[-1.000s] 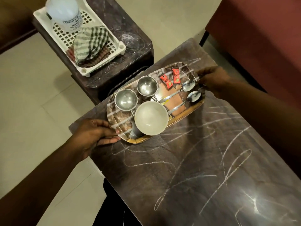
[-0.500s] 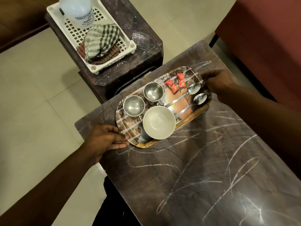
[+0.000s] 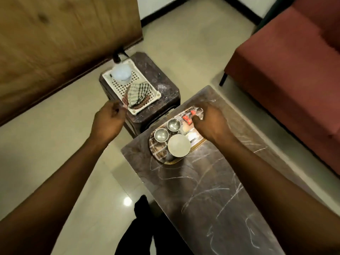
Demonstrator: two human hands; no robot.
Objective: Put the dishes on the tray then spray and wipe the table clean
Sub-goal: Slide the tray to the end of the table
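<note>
The tray [image 3: 159, 158] lies at the far end of the dark table [image 3: 211, 190], which is streaked with white scribbles. On the tray stand a white bowl [image 3: 179, 145] and two steel cups [image 3: 161, 135], beside red sachets [image 3: 186, 118]. A spoon tip [image 3: 200, 109] shows past my right hand [image 3: 211, 124], which hovers over the tray's far right part with fingers loosely curled and hides the rest of the spoons. My left hand [image 3: 108, 122] is off the tray, in the air left of the table, loosely curled and holding nothing, close to the checked cloth [image 3: 138, 92].
A white basket [image 3: 117, 87] on a dark side stool [image 3: 165, 89] holds the cloth and a clear spray bottle [image 3: 121, 73]. A red sofa [image 3: 294, 70] runs along the table's right side. A wooden panel [image 3: 55, 43] stands at the far left. Tiled floor lies between.
Both hands let go of the tray's ends. My left hand rose toward the basket; my right hand moved over the tray. The camera pulled back and up.
</note>
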